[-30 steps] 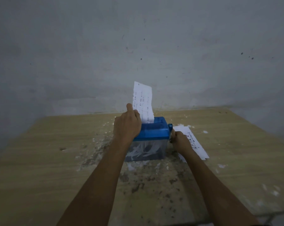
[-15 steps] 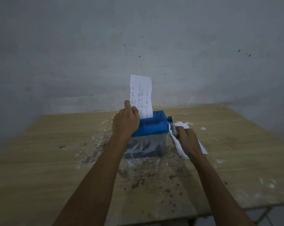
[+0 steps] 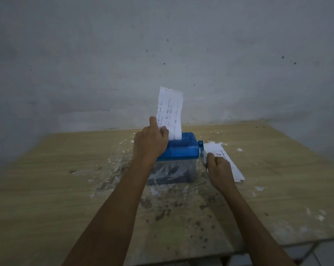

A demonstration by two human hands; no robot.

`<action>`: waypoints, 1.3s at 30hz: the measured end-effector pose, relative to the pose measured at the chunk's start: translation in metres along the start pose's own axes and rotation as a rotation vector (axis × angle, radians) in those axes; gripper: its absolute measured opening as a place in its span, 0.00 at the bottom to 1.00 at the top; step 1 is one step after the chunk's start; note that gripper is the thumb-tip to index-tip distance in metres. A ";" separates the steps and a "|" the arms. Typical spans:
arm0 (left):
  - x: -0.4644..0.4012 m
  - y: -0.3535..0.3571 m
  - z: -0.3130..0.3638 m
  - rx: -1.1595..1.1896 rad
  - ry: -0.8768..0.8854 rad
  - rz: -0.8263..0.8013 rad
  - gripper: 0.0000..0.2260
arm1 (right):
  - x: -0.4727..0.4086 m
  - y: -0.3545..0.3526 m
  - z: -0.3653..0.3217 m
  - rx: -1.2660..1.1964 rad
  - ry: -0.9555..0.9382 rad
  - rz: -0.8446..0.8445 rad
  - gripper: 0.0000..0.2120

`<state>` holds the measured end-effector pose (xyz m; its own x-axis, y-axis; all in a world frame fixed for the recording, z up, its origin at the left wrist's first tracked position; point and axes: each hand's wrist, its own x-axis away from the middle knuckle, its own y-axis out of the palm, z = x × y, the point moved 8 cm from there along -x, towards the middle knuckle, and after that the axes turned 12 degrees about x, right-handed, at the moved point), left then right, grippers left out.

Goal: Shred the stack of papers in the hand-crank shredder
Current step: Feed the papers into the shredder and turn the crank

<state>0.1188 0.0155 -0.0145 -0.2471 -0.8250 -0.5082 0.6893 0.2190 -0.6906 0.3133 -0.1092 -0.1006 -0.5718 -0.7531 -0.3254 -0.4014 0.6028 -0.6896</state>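
Left hand (image 3: 150, 143) pinches paper (image 3: 169, 114) upright in shredder (image 3: 178, 150) slot; right hand (image 3: 219, 170) curls round crank (image 3: 202, 152), stack (image 3: 226, 160) beside.

Dim room — stained grey wall (image 3: 104, 64) behind a scuffed wooden table (image 3: 47, 179).

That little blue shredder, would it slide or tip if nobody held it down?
Probably. The shredder looks small, plastic and light, so cranking could shift it; the left hand rests on its lid. The right hand grips the side crank, so the off-centre force might tip it.
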 end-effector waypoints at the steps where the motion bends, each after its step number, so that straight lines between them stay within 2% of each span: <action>1: 0.001 0.001 0.000 0.001 0.005 0.003 0.17 | -0.001 -0.001 -0.001 -0.019 -0.004 -0.009 0.21; 4: -0.001 0.002 0.001 0.000 0.018 0.011 0.17 | -0.004 -0.014 -0.011 -0.181 -0.019 0.008 0.19; 7: -0.002 0.004 -0.001 0.021 0.017 0.003 0.19 | -0.011 -0.034 -0.025 -0.334 -0.011 0.109 0.20; 10: -0.004 0.005 -0.003 0.061 0.015 -0.012 0.21 | -0.029 -0.046 -0.036 -0.324 -0.041 0.166 0.24; 15: -0.006 0.004 -0.005 0.110 0.028 -0.032 0.22 | -0.061 -0.055 -0.054 -0.235 -0.107 0.189 0.25; 22: -0.003 0.006 -0.005 0.110 0.006 -0.002 0.24 | -0.098 -0.039 -0.058 -0.232 -0.042 -0.012 0.24; 30: -0.002 0.006 -0.006 0.100 -0.017 0.008 0.24 | -0.122 -0.001 -0.043 -0.098 0.048 -0.132 0.26; 35: -0.002 0.004 -0.006 0.070 -0.059 0.054 0.22 | -0.117 0.024 -0.022 0.067 0.114 -0.234 0.19; 36: -0.001 0.005 -0.006 0.069 -0.064 0.063 0.21 | -0.114 0.029 -0.019 0.123 0.095 -0.276 0.16; 38: 0.000 0.005 -0.004 0.071 -0.065 0.069 0.20 | -0.102 0.040 -0.014 0.189 0.042 -0.362 0.05; 39: 0.000 0.004 -0.003 0.076 -0.066 0.071 0.21 | -0.096 0.042 -0.009 0.180 0.050 -0.385 0.03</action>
<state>0.1198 0.0181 -0.0186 -0.1518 -0.8421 -0.5175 0.7535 0.2402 -0.6120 0.3447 -0.0092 -0.0930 -0.4406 -0.8977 0.0071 -0.4639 0.2210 -0.8579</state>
